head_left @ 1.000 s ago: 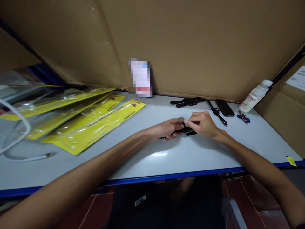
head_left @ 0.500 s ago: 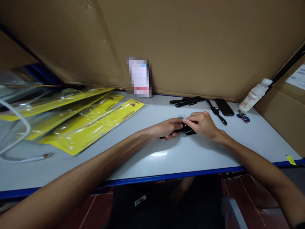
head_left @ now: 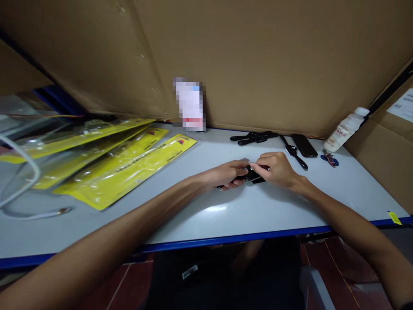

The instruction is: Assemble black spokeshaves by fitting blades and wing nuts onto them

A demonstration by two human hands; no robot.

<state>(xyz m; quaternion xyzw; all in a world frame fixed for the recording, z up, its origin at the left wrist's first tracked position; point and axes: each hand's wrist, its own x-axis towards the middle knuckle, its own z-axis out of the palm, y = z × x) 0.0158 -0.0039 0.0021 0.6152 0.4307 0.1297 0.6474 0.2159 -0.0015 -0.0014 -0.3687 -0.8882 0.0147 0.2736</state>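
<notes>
Both my hands are closed round a black spokeshave (head_left: 257,178) just above the white table. My left hand (head_left: 231,173) grips its left handle and the body's edge, with the thumb on top near the middle. At the middle and right side my right hand (head_left: 273,168) grips it, thumb and forefinger pressed close to my left thumb. Fingers hide much of the tool, and what the right fingertips touch is too small to make out. Behind the hands lie several black spokeshaves (head_left: 253,137), some stacked, and another single spokeshave (head_left: 293,151) lies farther right.
Yellow-backed clear packages (head_left: 129,172) fan out at left beside a white cable (head_left: 35,172). A phone with a blurred screen (head_left: 192,107) leans on the cardboard wall (head_left: 258,64). At right are a dark phone (head_left: 305,145), keys (head_left: 329,159) and a bottle (head_left: 345,130).
My right thumb and fingers have shifted very slightly on the spokeshave. Both hands otherwise keep their place, and the things on the table have not moved.
</notes>
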